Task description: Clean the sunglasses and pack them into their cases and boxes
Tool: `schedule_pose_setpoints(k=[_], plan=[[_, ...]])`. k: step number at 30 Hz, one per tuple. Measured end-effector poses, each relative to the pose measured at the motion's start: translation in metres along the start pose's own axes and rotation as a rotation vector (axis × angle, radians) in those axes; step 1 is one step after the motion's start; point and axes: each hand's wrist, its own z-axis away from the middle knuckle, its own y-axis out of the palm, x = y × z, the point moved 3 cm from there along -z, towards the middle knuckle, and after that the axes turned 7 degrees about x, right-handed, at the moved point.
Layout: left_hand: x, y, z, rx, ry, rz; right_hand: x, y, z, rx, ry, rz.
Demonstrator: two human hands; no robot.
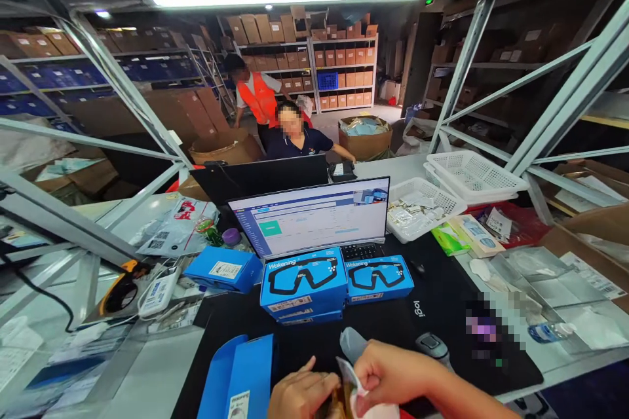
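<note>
At the bottom middle, my right hand (393, 370) is closed in a pinch on a whitish, thin plastic sleeve (346, 373). My left hand (302, 396) is curled close beside it, fingers bent around a brownish-amber item (337, 402) that is mostly hidden. A clear plastic flap (352, 344) sticks up just beyond the hands. To the left of them, an opened blue box (249, 366) lies with its flap folded out. Past the hands stand blue "Wakening" boxes with goggle pictures: a stack (303, 285) and a smaller box (378, 279).
A monitor (314, 216) and keyboard stand behind the boxes. On the black desk mat (427, 288) lies a grey mouse (434, 346). White baskets (422, 206) sit at the right, packaging at the left. Two people are beyond the desk; metal frame posts rise on both sides.
</note>
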Motion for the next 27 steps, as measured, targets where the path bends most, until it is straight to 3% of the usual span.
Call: schedule_pose_setpoints(k=[4, 9, 11, 14, 16, 21, 27], plan=[[-0.007, -0.005, -0.003, 0.014, -0.121, 0.11, 0.003, -0.006, 0.012, 0.061, -0.03, -0.061], [-0.018, 0.005, -0.02, 0.016, -0.087, 0.097, 0.021, 0.009, 0.004, -0.111, -0.093, 0.377], [-0.016, 0.004, -0.024, 0.017, -0.083, 0.107, 0.017, 0.007, 0.004, -0.126, -0.091, 0.332], [0.0, -0.005, -0.019, -0.018, -0.138, 0.157, -0.005, -0.011, 0.018, -0.039, -0.075, 0.057], [0.015, -0.014, -0.011, -0.071, -0.198, 0.167, -0.026, -0.028, 0.035, -0.054, -0.006, -0.052], [0.04, -0.018, 0.005, -0.069, -0.324, 0.207, -0.082, -0.062, 0.065, -0.423, 0.291, 0.036], [0.044, 0.0, 0.003, -0.098, -0.385, 0.262, -0.121, -0.054, 0.058, -0.6, 0.52, 0.232]])
